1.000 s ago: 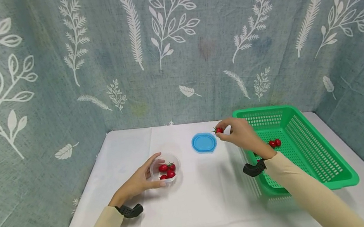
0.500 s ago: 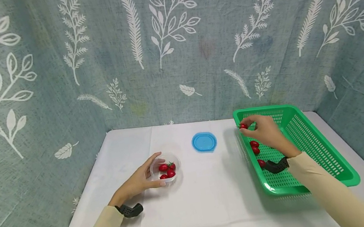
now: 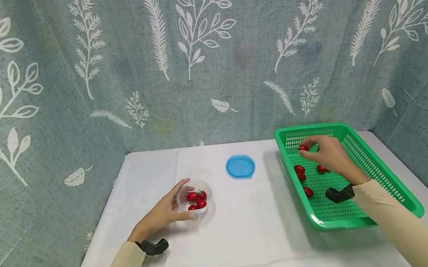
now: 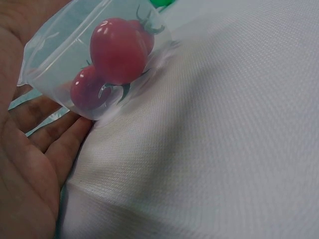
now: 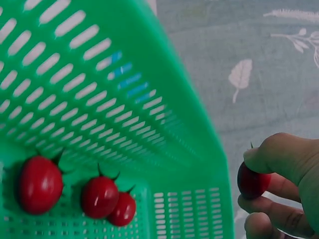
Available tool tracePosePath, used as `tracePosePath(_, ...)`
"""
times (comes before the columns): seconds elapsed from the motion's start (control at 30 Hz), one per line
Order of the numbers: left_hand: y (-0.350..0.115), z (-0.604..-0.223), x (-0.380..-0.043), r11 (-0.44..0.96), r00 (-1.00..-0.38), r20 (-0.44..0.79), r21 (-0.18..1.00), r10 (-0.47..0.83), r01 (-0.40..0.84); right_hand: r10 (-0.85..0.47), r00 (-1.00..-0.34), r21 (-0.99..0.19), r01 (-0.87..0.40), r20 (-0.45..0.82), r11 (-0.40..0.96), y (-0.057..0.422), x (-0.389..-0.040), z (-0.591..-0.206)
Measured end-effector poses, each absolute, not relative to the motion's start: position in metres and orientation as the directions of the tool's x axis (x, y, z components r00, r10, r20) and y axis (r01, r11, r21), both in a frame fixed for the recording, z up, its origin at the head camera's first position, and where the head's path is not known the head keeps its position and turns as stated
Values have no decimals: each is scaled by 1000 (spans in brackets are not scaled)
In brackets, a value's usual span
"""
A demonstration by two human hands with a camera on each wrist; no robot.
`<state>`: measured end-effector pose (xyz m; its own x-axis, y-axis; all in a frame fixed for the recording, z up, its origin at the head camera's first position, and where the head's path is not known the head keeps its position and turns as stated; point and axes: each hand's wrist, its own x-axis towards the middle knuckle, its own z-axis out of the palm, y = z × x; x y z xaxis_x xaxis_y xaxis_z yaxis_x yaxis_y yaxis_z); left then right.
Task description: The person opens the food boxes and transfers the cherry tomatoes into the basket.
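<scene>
My left hand (image 3: 164,215) holds a small clear plastic tub (image 3: 203,184), thumb in front and fingers behind it. Several cherry tomatoes (image 3: 201,203) with green stems lie in the tub; its wall shows them up close in the left wrist view. Over the far left part of a green plastic basket (image 3: 335,224), my right hand (image 3: 328,155) pinches one cherry tomato (image 5: 253,181) between thumb and fingertips. Below that hand, more cherry tomatoes (image 3: 308,192) rest on the basket floor, mostly along its left side. Another tomato (image 3: 321,169) is partly covered by the hand.
A blue lid (image 3: 240,167) lies flat on the white tablecloth (image 3: 229,237) between the tub and the basket. Leaf-patterned grey-green curtains (image 3: 202,107) close off the back and both sides of the table.
My right hand has moved right with its tomato, from beside the blue lid to over the basket. Tomatoes along the basket's left side have come into sight. My left hand has stayed put.
</scene>
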<state>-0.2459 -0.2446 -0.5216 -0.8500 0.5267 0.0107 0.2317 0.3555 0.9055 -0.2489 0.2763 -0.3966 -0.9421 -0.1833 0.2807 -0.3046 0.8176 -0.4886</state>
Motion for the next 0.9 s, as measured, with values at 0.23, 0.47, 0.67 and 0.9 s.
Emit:
tracePosePath(0.23, -245, -523, -245, 359, -852, 13, 903, 524, 235, -164, -952, -486, -275, 260, 830, 294, -248, -402)
tracePosePath(0.47, -244, -522, -243, 364, -854, 4, 904, 520, 226, -150, -958, -478, -254, 245, 840, 311, -251, -409)
tracePosePath(0.67, -243, -519, -244, 370, -856, 9, 900, 517, 232, -124, -962, -473, -229, 243, 851, 324, -254, -413)
tracePosePath(0.9, -243, -519, -245, 370, -855, 4, 900, 519, 229, -101, -974, -465, -187, 204, 865, 339, -256, -418)
